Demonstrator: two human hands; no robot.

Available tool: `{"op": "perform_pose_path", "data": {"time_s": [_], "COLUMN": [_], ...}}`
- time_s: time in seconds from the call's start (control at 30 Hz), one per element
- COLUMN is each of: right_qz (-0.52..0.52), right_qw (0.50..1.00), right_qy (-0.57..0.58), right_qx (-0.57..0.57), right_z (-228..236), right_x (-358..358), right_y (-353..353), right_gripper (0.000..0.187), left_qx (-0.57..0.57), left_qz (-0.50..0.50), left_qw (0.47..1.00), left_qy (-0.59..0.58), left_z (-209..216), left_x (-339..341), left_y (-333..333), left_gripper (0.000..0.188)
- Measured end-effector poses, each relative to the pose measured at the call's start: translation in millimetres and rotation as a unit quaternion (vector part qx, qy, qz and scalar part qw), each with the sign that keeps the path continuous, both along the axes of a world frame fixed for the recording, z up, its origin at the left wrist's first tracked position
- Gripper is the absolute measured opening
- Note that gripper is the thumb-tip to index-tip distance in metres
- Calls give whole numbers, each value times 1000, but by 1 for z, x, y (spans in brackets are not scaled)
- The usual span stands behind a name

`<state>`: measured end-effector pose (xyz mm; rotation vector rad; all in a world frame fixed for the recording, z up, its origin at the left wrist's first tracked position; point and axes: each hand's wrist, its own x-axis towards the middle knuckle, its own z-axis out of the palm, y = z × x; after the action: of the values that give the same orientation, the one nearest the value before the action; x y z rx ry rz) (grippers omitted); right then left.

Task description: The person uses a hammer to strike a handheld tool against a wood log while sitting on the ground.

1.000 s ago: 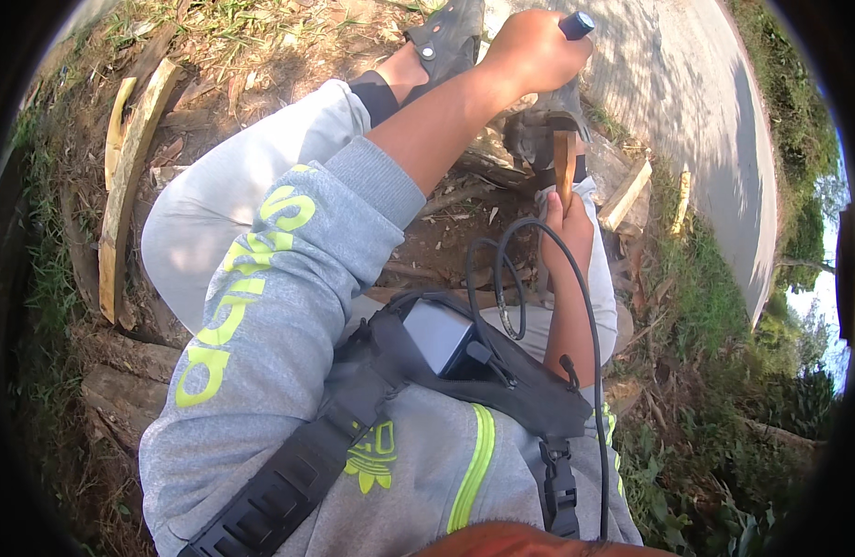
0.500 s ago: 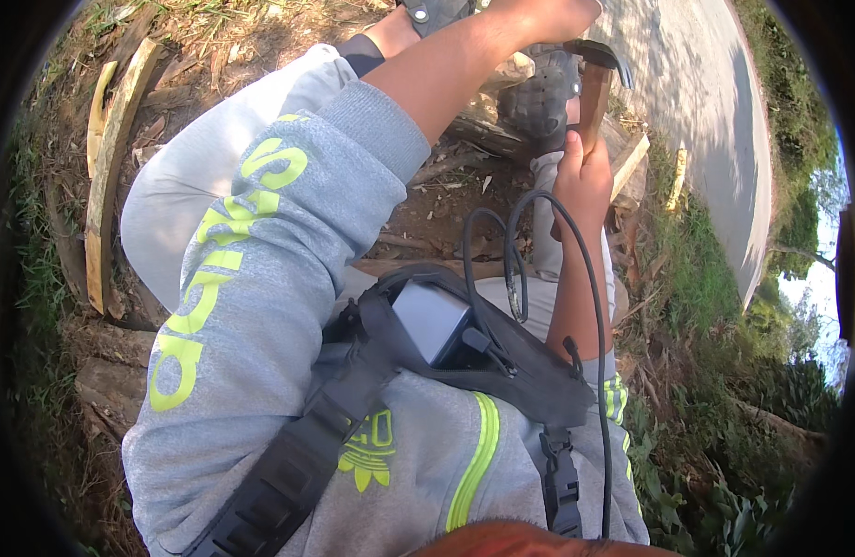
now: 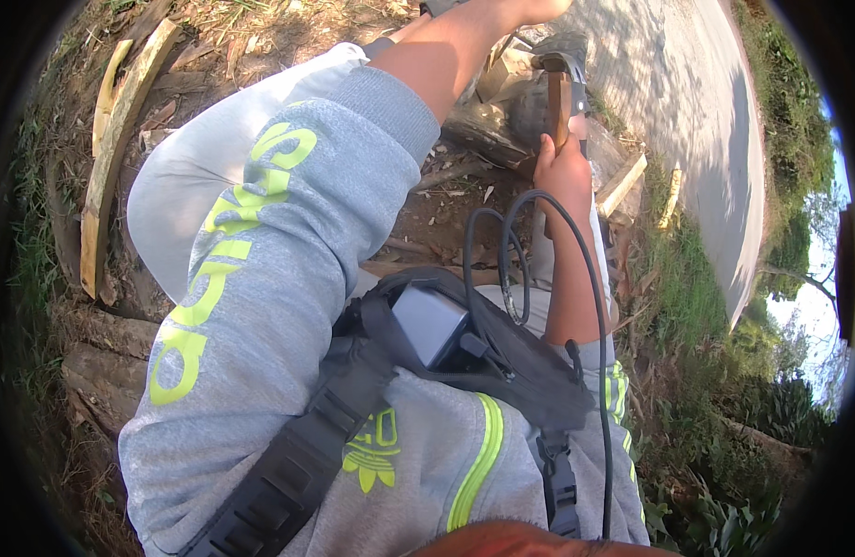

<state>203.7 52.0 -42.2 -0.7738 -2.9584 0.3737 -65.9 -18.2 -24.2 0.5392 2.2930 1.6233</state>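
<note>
My right hand (image 3: 564, 169) is wrapped round the wooden handle of a short tool (image 3: 558, 102) with a curved dark metal head, which points away from me. The tool's head is near a dark clog-like shoe (image 3: 529, 110) on my foot. Reaching forward across the top, my left forearm (image 3: 450, 46) leads to my left hand (image 3: 541, 9), cut off by the upper edge. Its fingers and anything in them are out of sight. Below that hand, a pale cut piece of wood (image 3: 503, 76) lies by a dark log (image 3: 478, 128) between my legs.
Two long split wood strips (image 3: 121, 153) lie at the left, beside bigger logs (image 3: 107, 376). Shorter pale pieces (image 3: 622, 184) lie at the right, near grass and a paved path (image 3: 687, 102). A black cable (image 3: 590, 251) loops from my chest pouch (image 3: 529, 362) close to my right forearm.
The tool in my right hand has shifted slightly left and swung, so its curved head shows from another angle. My left hand has moved a little left and farther out of the picture.
</note>
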Motion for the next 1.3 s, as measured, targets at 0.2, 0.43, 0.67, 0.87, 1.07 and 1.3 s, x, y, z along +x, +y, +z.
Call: {"op": "perform_pose_path", "data": {"time_s": [0.2, 0.43, 0.67, 0.87, 1.07, 1.3], "right_qz": [-57, -123, -99, -170, -92, -11], "right_qw": [997, 979, 977, 890, 941, 978], "right_qy": [-34, -36, -72, 55, 200, 121], "right_qx": [-50, -158, -174, -419, -256, -167], "right_z": [1, 8, 30, 52, 164, 217], "right_x": [23, 44, 44, 47, 27, 26], "right_y": [6, -4, 1, 18, 22, 40], "right_gripper": [33, 35, 35, 23, 27, 32], "left_qx": [24, -12, 55, 69, 162, 65], "left_qz": [-75, -74, -278, -221, -228, -215], "left_qw": [997, 997, 959, 973, 959, 974], "left_qy": [11, -35, 11, 14, 36, 36], "left_z": [12, 33, 43, 26, 13, 13], "left_x": [47, 89, 52, 48, 50, 58], "left_y": [25, 15, 1, 20, 13, 23], "left_gripper": [54, 60, 61, 50, 34, 58]}}
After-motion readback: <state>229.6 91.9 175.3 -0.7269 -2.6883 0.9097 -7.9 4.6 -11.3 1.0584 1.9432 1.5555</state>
